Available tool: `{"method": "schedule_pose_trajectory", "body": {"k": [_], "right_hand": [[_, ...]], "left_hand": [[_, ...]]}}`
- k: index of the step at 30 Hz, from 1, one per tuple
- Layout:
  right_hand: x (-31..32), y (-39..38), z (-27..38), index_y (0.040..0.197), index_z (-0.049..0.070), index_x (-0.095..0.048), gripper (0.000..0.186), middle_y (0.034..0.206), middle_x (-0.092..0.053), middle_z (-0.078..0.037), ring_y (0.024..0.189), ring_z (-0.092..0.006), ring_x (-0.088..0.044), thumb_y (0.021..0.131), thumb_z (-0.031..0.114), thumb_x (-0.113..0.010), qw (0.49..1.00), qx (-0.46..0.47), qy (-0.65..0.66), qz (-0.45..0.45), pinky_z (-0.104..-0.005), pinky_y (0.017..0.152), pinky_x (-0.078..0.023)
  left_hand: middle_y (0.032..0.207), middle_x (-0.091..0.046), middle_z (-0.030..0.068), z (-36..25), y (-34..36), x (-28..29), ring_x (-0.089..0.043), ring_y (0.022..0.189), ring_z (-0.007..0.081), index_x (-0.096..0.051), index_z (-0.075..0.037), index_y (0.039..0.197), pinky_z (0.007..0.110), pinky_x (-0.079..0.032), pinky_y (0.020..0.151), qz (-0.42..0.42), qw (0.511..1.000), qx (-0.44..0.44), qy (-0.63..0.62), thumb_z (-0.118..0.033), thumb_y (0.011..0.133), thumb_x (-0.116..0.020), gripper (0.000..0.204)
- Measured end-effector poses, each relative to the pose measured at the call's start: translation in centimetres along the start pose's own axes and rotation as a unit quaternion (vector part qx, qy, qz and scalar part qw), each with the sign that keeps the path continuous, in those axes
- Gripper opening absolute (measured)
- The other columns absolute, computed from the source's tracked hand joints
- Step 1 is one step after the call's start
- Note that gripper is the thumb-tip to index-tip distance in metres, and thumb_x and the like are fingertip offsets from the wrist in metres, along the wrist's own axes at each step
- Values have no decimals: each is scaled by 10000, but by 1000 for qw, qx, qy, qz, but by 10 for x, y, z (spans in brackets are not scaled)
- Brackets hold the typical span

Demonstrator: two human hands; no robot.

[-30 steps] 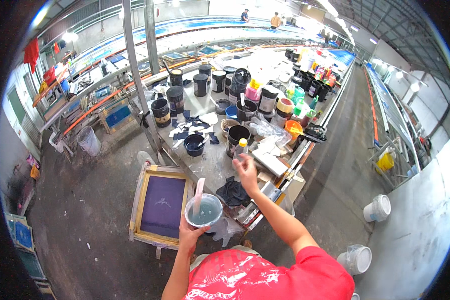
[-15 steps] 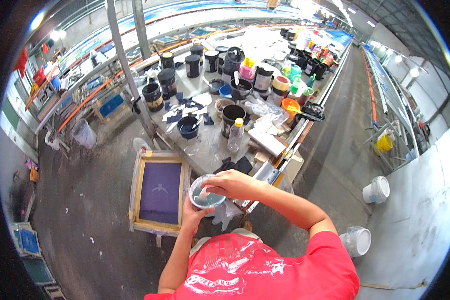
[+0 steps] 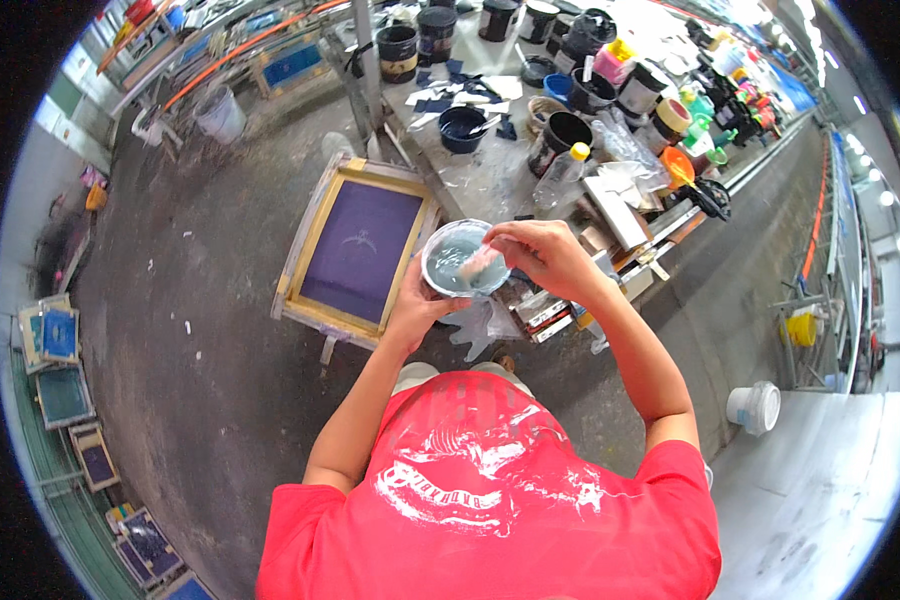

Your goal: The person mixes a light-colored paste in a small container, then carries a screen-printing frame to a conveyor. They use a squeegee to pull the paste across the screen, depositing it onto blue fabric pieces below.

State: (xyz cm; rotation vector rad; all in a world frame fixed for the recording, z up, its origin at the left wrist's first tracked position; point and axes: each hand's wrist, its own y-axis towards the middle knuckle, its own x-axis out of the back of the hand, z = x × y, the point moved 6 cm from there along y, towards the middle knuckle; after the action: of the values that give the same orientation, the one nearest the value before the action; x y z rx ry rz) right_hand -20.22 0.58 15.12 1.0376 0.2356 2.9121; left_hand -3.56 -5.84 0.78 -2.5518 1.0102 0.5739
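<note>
A white plastic tub (image 3: 427, 268) of grey-blue liquid hangs in front of me, with my left hand (image 3: 416, 308) wrapped around its near left side. My right hand (image 3: 542, 255) is closed on the upper end of a pale, flat stirrer (image 3: 480, 262). The stirrer's lower end dips into the liquid, tilted down to the left. Just left of the tub is a wooden-framed printing screen (image 3: 362, 245) with purple mesh and yellowish tape along its inner edges. A crumpled clear plastic bag (image 3: 485, 325) shows below the tub.
Ahead stands a cluttered table (image 3: 470, 188) with black ink pots, a dark blue bowl (image 3: 462, 130) holding a light-handled tool, and a clear bottle (image 3: 562, 178) with a yellow cap. White buckets (image 3: 754, 407) (image 3: 219, 114) stand on either side. Several framed screens (image 3: 62, 395) lean at the far left.
My view has tilted down and turned left, so the table sits higher and further right. My right hand has shifted at the tub's rim, showing more of the stirrer and liquid.
</note>
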Motion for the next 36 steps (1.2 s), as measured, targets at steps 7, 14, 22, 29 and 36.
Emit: {"method": "schedule_pose_trajectory", "body": {"k": [7, 14, 22, 29, 36], "right_hand": [[11, 2, -2, 1106, 28, -702, 170, 966, -725, -148, 844, -293, -704, 961, 78, -628, 992, 47, -106, -48, -374, 742, -555], [-1, 2, 1, 1106, 23, -702, 169, 979, -726, -159, 814, -332, -711, 955, 65, -637, 995, 50, -39, -81, -383, 749, -564], [-10, -4, -3, 1118, 8, -693, 196, 896, -708, -93, 724, -132, -648, 935, -8, -622, 999, 8, -30, -25, -294, 660, -529], [5, -2, -8, 1084, 1, -694, 145, 865, -697, -83, 727, -125, -630, 967, 33, -615, 991, 24, -99, -81, -276, 665, -507], [-7, -8, -8, 1086, -13, -697, 165, 920, -729, -125, 753, -162, -688, 938, 4, -626, 993, -33, 23, -108, -313, 704, -551]], "left_hand": [[1439, -516, 65, 1, -4, 10, -515, 1338, 210, -369, -77, 1510, 380, -458, 1117, 11, 999, -38, 16, 72, 675, -881, 990], [1450, -513, 65, 17, -4, 9, -519, 1331, 198, -345, -72, 1534, 370, -437, 1128, 21, 999, -32, 26, 41, 666, -899, 1036], [1445, -526, 51, 21, -5, 13, -520, 1327, 188, -352, -75, 1534, 368, -435, 1126, 7, 1000, -18, 16, 46, 657, -898, 1040], [1438, -531, 46, 20, -7, 17, -520, 1328, 188, -373, -100, 1527, 367, -437, 1124, 1, 1000, -19, -19, 74, 655, -889, 1028], [1450, -521, 50, 24, -10, 15, -506, 1345, 197, -361, -90, 1528, 378, -440, 1125, 1, 1000, -15, 4, 86, 654, -882, 1032]]}}
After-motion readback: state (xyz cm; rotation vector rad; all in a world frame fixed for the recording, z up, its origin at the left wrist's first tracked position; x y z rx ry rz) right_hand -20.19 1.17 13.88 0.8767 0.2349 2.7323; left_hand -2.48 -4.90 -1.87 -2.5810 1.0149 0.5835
